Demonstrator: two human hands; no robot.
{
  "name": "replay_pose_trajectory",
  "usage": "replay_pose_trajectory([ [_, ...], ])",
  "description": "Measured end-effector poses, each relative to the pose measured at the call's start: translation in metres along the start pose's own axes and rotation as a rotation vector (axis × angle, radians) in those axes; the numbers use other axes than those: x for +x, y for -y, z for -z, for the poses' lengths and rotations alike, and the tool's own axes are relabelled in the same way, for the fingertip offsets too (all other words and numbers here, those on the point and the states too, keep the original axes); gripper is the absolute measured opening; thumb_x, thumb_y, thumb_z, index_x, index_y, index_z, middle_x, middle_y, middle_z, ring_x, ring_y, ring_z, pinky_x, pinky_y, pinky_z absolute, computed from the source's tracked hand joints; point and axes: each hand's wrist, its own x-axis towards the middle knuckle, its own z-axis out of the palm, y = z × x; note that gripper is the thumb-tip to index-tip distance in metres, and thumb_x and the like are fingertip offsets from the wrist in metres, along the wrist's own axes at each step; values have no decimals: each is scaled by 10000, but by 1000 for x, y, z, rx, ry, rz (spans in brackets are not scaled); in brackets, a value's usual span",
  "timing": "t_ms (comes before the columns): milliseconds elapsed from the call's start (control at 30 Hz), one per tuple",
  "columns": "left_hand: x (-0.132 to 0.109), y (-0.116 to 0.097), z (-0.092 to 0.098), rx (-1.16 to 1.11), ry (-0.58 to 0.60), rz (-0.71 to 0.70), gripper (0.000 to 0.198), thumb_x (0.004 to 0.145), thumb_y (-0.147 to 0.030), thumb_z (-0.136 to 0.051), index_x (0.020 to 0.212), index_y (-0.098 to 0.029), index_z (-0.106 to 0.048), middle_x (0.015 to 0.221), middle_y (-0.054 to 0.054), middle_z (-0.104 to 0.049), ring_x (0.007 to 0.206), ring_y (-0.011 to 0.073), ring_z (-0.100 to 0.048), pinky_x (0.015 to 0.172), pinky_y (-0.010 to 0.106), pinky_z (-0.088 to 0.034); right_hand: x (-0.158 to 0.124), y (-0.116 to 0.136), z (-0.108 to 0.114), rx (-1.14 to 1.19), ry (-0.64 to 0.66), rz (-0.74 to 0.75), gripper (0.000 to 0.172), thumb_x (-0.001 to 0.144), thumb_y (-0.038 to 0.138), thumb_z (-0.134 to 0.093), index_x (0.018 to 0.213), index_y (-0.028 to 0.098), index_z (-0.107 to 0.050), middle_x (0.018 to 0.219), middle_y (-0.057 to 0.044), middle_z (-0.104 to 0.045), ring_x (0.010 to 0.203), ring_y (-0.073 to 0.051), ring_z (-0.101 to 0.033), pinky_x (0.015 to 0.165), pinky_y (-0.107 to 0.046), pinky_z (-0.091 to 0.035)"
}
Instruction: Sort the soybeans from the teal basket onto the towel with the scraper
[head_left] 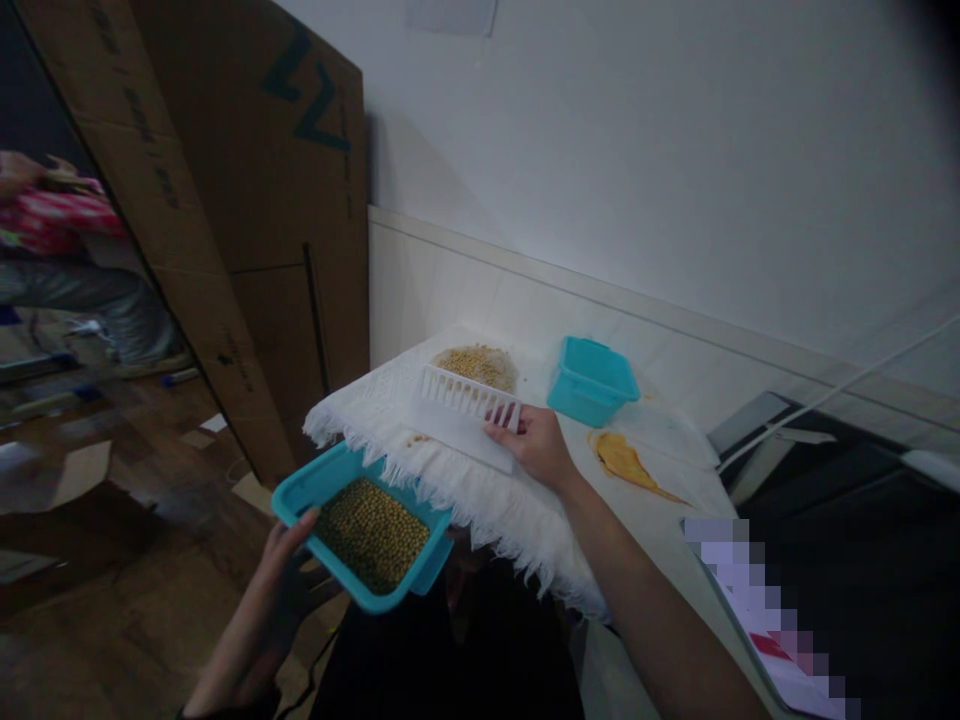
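My left hand (274, 565) grips the near left side of a teal plastic bin (337, 565), its thumb over the rim. Yellowish and greenish beans (375, 530) fill the bin's bottom, and its far rim sits under the fringed edge of a white cloth (352, 412). On the cloth, my right hand (536, 440) is closed on the right end of a white slotted plastic piece (465, 425); some fingers are behind its slots. Just behind that piece lies a heap of pale yellow beans (476, 368), partly hidden by it. A few bits lie on the cloth in front.
A second teal bin (596, 385) stands by the wall, with a flat orange-yellow item (619, 458) near it. A tall cardboard box (300, 200) rises at left; beyond it sits another person (75, 240). Dark equipment (862, 530) and a white cable are at right.
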Motion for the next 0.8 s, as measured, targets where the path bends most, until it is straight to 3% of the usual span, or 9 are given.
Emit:
replay_pose_trajectory([
  [367, 5, 3, 6, -2, 46, -6, 824, 807, -583, -954, 1519, -333, -621, 1356, 165, -773, 1091, 383, -831, 804, 459, -725, -3, -3, -5, -66, 22, 2, 174, 827, 351, -854, 852, 184, -895, 814, -75, -866, 694, -249, -759, 631, -317, -576],
  [467, 11, 4, 4, 11, -19, 11, 829, 784, -600, -948, 1511, -358, -631, 1315, 155, -786, 1031, 403, -838, 775, 509, -731, -4, -3, -6, -55, 31, 9, 157, 826, 336, -851, 857, 191, -901, 812, -69, -867, 707, -255, -766, 638, -319, -577],
  [600, 13, 1, -3, 32, -104, 52, 748, 862, -537, -878, 1525, -334, -597, 1388, 190, -748, 994, 390, -838, 748, 517, -735, -5, -3, -10, -12, 34, 6, 173, 820, 344, -852, 882, 194, -911, 817, -73, -868, 716, -262, -777, 638, -322, -580],
  [800, -8, -2, -6, 11, 40, -24, 778, 854, -570, -911, 1532, -317, -625, 1326, 173, -795, 1039, 373, -839, 781, 478, -724, -8, -1, -15, 80, 115, -10, 244, 799, 420, -861, 868, 191, -905, 810, -75, -862, 697, -248, -769, 624, -318, -572],
])
